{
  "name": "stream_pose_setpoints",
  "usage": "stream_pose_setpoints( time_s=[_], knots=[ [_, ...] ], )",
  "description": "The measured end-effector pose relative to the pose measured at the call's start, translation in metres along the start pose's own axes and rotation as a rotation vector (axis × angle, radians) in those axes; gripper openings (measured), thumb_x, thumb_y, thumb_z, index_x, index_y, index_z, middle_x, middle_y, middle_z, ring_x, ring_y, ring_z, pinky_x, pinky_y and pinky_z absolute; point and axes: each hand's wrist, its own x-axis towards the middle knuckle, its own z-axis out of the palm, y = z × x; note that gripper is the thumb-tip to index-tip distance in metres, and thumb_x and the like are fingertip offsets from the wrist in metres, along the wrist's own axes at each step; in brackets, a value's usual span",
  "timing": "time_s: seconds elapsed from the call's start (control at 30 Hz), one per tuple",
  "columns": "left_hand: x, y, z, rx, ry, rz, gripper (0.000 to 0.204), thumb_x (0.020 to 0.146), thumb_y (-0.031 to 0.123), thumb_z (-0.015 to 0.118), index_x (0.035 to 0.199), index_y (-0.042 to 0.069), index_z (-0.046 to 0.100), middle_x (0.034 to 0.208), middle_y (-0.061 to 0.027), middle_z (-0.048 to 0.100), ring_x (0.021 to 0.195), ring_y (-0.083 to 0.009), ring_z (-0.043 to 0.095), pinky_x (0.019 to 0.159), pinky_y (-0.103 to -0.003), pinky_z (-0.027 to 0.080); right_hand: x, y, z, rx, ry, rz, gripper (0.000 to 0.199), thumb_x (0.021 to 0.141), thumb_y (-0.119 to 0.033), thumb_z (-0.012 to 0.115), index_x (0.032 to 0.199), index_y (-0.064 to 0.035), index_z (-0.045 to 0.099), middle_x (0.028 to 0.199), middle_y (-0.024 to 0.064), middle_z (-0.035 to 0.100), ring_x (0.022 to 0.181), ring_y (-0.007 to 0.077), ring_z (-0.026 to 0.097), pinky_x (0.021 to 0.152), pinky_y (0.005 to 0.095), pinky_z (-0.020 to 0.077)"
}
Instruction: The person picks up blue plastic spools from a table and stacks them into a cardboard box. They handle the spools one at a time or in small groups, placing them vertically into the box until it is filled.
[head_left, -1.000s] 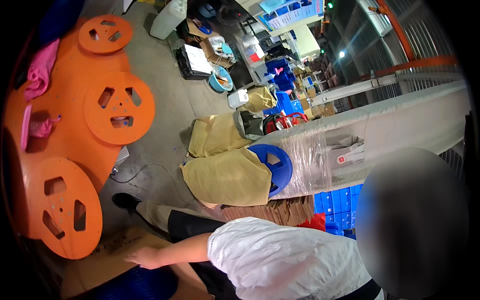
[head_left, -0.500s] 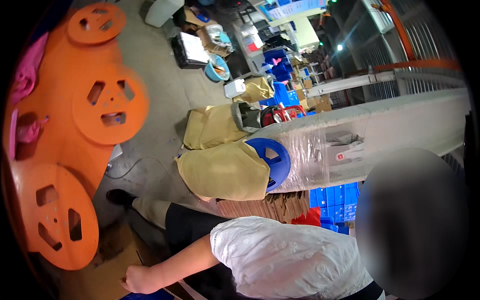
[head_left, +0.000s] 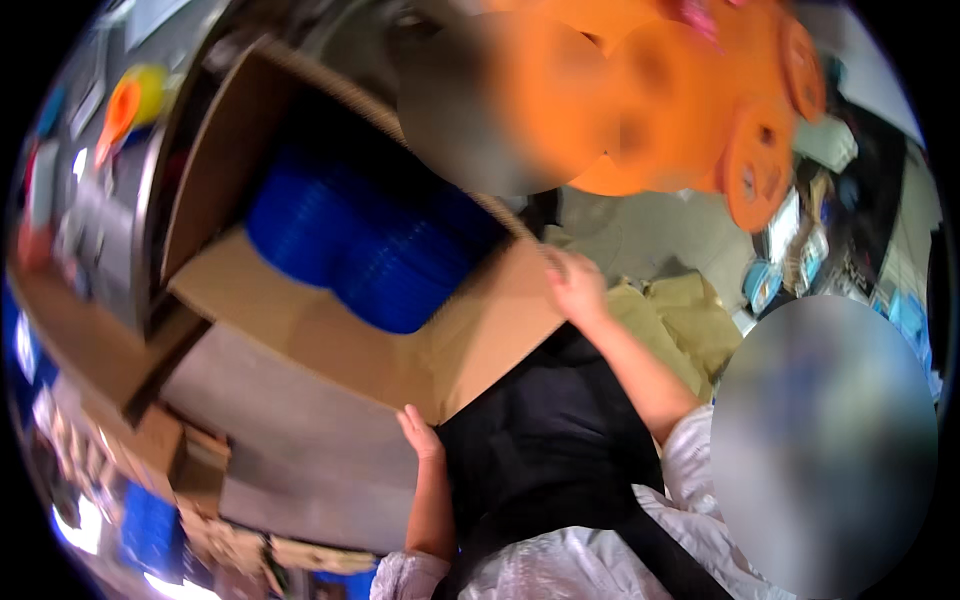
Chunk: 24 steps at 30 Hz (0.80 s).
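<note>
A large cardboard box point(head_left: 330, 350) stands open before me, with several dark blue round reels point(head_left: 350, 245) stacked inside it. My right hand point(head_left: 578, 287) is closed over the edge of the flap on the box's right side. At the near corner, my left hand point(head_left: 419, 434) touches the flap's lower edge, its fingers stretched out and somewhat smeared by motion. The deepest part of the box is in dark shadow.
Orange reels point(head_left: 757, 170) stand beyond the box at the upper right. Tan sacks point(head_left: 690, 315) lie right of my right arm. A metal-edged bench point(head_left: 105, 235) holds a yellow and orange tape roll point(head_left: 130, 105) at the left. More cardboard boxes point(head_left: 150, 435) stand lower left.
The view has swung round, so the orange reels now sit at upper right instead of left. The box with blue reels has come into full view, and both hands now show at its flaps.
</note>
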Motion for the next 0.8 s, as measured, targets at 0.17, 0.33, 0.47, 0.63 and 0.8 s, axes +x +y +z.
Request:
stream_pose_setpoints(
  time_s=[0.17, 0.33, 0.47, 0.63, 0.8],
  knots=[
    [-0.015, -0.012, -0.019, -0.337, -0.109, -0.083, 0.051, 0.103, 0.031, 0.038, 0.142, -0.001, 0.034, 0.136, -0.0138, 0.05, 0.125, -0.0223, 0.049, 0.107, -0.035, 0.035, -0.018, -0.003, -0.016, 0.007, 0.09, -0.078, 0.053, 0.084, -0.015, 0.063, 0.135, -0.01, 0.048, 0.132, 0.0209, 0.052, 0.122, 0.0374, 0.049, 0.101, 0.0439, 0.0401],
    [0.003, -0.038, -0.011, 0.757, -0.253, 0.293, 0.051, 0.094, 0.022, 0.049, 0.14, 0.003, 0.039, 0.14, -0.0151, 0.046, 0.134, -0.0306, 0.037, 0.113, -0.04, 0.028, -0.023, -0.061, -0.028, -0.136, 0.166, -0.642, 0.073, 0.074, -0.008, 0.07, 0.141, -0.01, 0.04, 0.145, 0.0145, 0.039, 0.13, 0.0332, 0.043, 0.105, 0.0432, 0.0364],
    [0.01, -0.025, 0.003, 1.032, -0.319, 0.283, 0.055, 0.087, 0.031, 0.051, 0.137, 0.007, 0.045, 0.143, -0.0107, 0.043, 0.134, -0.0317, 0.034, 0.113, -0.051, 0.023, 0.016, -0.1, 0.027, 0.225, -0.241, -0.216, 0.059, 0.087, -0.016, 0.064, 0.14, -0.0102, 0.038, 0.144, 0.0146, 0.038, 0.116, 0.0316, 0.054, 0.095, 0.0429, 0.0456],
    [0.012, -0.034, 0.007, 1.035, -0.229, 0.412, 0.059, 0.085, 0.035, 0.054, 0.136, 0.008, 0.046, 0.141, -0.0086, 0.045, 0.132, -0.0295, 0.036, 0.114, -0.052, 0.02, 0.095, -0.071, 0.096, -0.206, 0.065, -0.317, 0.062, 0.093, -0.03, 0.055, 0.144, -0.012, 0.025, 0.142, 0.0173, 0.039, 0.108, 0.0379, 0.057, 0.088, 0.0467, 0.0491],
    [0.012, -0.048, 0.014, 1.105, -0.273, 0.314, 0.059, 0.086, 0.04, 0.053, 0.136, 0.009, 0.047, 0.142, -0.0091, 0.044, 0.135, -0.0271, 0.033, 0.114, -0.046, 0.02, 0.113, -0.07, 0.104, -0.311, -0.084, -0.117, 0.057, 0.096, -0.04, 0.048, 0.143, -0.0138, 0.029, 0.128, 0.0193, 0.051, 0.107, 0.0391, 0.057, 0.086, 0.0477, 0.0497]
  ],
)
